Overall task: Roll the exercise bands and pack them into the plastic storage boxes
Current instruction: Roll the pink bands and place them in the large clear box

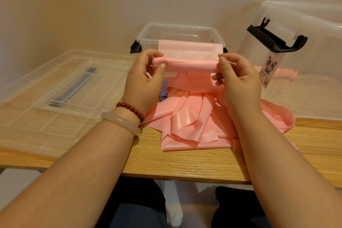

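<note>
- Nearest us, the loose tail of the pink band [187, 122] lies in crumpled, overlapping folds on the table [185, 164]. We judge these folds could feed in twisted or creased and leave the roll lopsided.
- Above that heap we hold the roll [187, 65] in the air. Our left hand [146, 81] curls its fingers round the left end, thumb on the front. Our right hand [238, 81] pinches the right end. If either grip eases, the glossy material could spring back and unwind.
- A purple band [163, 92] shows just left of the heap, mostly hidden under our left hand. Drawing up the pink tail could drag it along or wind it in.
- Farther off, the clear box [181, 26] stands open, its lid [61, 89] lying to the left. The roll looks almost as wide as the opening, so it may catch on the rim and loosen. A flat stretch of band rises before the near wall, and we cannot tell whether it touches.
</note>
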